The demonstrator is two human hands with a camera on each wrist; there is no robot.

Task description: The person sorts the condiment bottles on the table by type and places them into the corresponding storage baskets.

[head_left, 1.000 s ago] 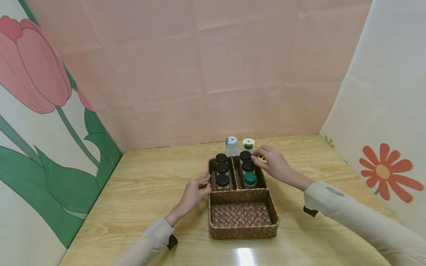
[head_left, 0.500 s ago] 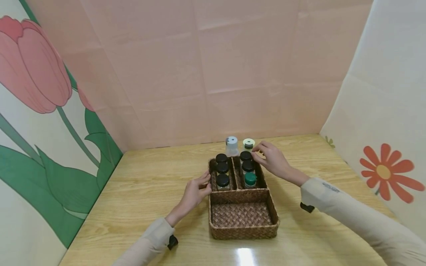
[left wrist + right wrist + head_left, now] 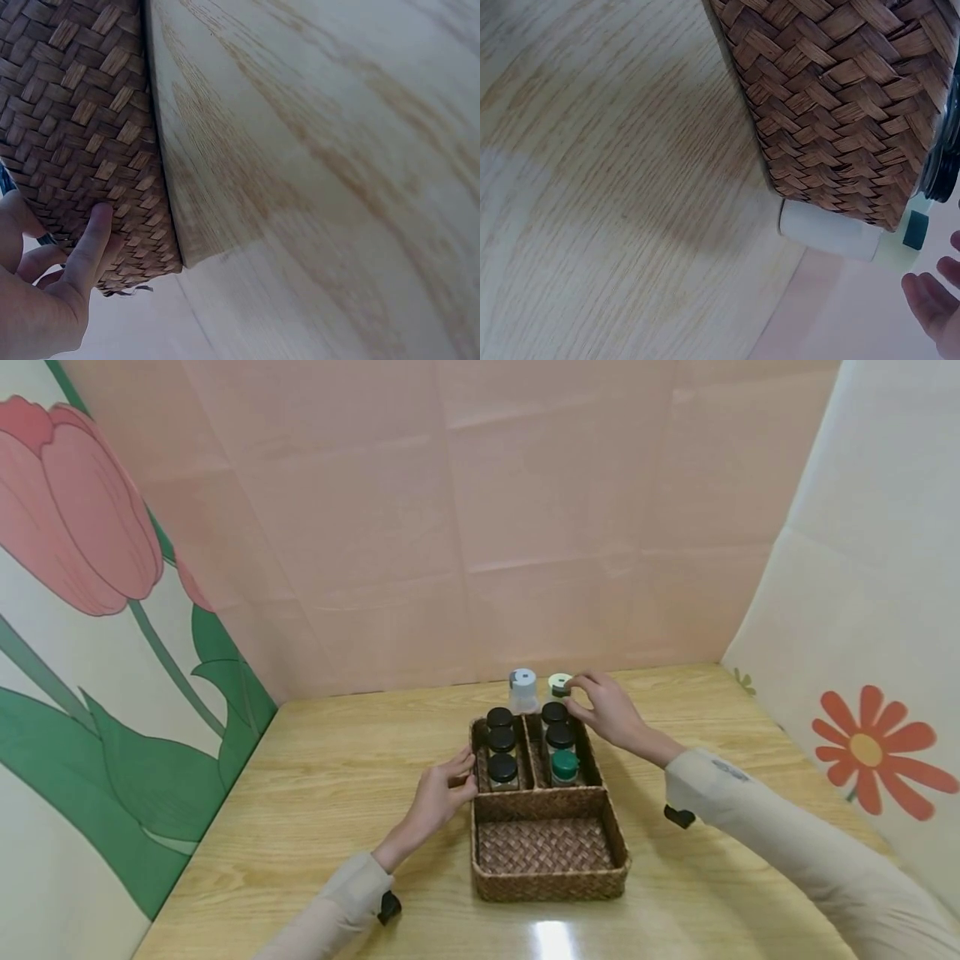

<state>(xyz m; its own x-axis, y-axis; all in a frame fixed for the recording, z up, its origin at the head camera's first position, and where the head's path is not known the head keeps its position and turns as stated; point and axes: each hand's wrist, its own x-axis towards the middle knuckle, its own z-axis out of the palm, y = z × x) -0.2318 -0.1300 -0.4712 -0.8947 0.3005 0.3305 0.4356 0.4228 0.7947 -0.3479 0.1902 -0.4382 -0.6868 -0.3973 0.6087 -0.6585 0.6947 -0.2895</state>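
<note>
A brown woven basket (image 3: 551,885) stands on the table, divided into a front compartment and two rear ones. Several black-lidded jars (image 3: 502,767) and one green-lidded jar (image 3: 564,765) fill the rear compartments. My left hand (image 3: 435,793) touches the basket's left side; in the left wrist view a straight finger (image 3: 94,236) rests against the weave. Behind the basket stand a blue-capped bottle (image 3: 522,689) and a bottle with a pale green cap (image 3: 559,682). Beside that green cap is my right hand (image 3: 611,714), fingers loosely bent; the right wrist view shows a gap between them.
The wooden table (image 3: 360,735) reaches back to a pink hanging sheet (image 3: 450,527). Flower-printed panels (image 3: 862,610) stand on both sides. The two capped bottles are close behind the basket's rear wall.
My right hand has moved back and slightly left, from beside the black-lidded jars to the pale green cap. My left hand and the basket have stayed in place.
</note>
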